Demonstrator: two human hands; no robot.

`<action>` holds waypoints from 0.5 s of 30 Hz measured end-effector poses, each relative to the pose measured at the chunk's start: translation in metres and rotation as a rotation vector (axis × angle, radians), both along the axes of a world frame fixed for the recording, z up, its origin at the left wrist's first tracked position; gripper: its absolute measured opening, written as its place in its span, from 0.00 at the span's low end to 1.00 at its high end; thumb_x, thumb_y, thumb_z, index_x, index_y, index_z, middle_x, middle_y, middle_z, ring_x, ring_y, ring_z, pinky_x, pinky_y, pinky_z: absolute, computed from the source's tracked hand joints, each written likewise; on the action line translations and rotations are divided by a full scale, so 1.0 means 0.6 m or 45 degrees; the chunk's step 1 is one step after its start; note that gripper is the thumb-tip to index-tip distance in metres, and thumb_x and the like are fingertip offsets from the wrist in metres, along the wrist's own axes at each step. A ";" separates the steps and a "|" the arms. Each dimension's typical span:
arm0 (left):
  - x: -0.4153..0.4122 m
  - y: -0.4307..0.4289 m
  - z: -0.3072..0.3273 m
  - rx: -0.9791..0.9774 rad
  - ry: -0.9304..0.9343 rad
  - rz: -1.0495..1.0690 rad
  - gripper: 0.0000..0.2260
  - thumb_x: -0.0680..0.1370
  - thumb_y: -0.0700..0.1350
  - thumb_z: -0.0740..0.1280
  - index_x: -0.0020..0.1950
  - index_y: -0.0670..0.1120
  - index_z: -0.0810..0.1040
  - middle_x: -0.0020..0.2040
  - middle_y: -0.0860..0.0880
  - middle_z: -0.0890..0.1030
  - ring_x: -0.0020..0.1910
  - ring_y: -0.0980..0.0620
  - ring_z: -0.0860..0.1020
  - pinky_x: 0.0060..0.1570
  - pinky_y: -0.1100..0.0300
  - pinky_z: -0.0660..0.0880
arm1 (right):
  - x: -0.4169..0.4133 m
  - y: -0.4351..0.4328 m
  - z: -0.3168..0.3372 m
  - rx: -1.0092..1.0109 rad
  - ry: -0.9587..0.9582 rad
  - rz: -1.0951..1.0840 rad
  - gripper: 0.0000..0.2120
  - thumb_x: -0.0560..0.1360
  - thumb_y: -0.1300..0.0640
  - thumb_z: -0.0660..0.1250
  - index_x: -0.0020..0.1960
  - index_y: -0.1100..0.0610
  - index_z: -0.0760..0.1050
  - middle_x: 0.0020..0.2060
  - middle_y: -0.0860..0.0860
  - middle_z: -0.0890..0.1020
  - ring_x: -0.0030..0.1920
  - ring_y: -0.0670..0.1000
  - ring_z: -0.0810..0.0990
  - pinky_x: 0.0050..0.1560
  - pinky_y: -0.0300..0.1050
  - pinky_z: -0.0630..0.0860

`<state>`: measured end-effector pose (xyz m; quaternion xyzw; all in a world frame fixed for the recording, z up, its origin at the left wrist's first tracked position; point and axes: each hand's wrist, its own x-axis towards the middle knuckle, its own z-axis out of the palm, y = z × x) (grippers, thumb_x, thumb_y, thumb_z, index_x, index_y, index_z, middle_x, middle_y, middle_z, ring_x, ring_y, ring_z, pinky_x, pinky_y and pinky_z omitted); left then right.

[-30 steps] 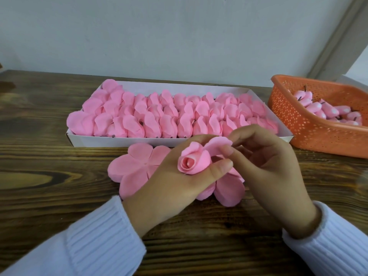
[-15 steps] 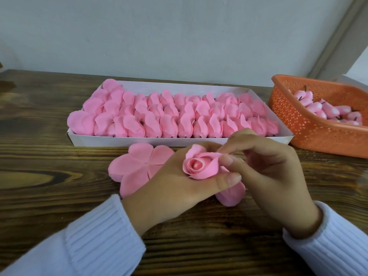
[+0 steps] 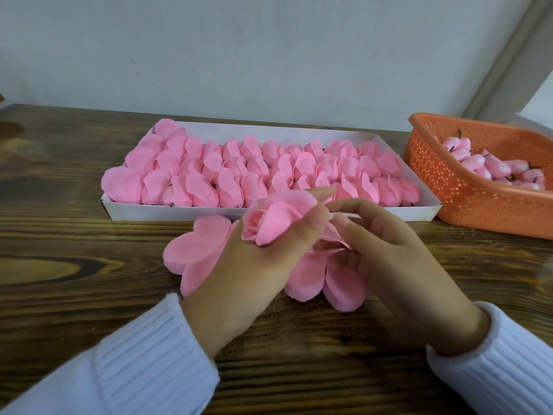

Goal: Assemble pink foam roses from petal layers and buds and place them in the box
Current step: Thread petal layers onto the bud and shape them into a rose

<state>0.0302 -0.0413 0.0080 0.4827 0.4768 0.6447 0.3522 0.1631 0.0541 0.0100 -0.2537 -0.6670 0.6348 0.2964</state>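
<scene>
Rose (image 3: 269, 223): soft matte pink foam, held above the table (image 3: 74, 265) just in front of the box (image 3: 269, 212). Its long axis runs 9 to 3 o'clock, with the spiral centre facing 9. The left hand (image 3: 254, 271) grips it, fingers curled round the outer petals. The right hand (image 3: 395, 259) has its fingertips at the rose's 3 o'clock side; whether they pinch a petal cannot be told.

Flat, lobed petal layers (image 3: 194, 253) lie under both hands. The white card box, at 12 o'clock, is packed with roses. A perforated orange plastic basket (image 3: 466, 205) at 2 o'clock holds buds (image 3: 490, 169).
</scene>
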 end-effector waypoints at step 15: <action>0.005 0.006 -0.008 -0.059 0.091 0.044 0.11 0.69 0.59 0.69 0.48 0.58 0.82 0.45 0.52 0.85 0.48 0.54 0.83 0.53 0.51 0.80 | 0.008 -0.020 0.009 0.883 0.295 -0.277 0.08 0.70 0.61 0.72 0.46 0.53 0.77 0.38 0.47 0.83 0.34 0.46 0.79 0.36 0.32 0.74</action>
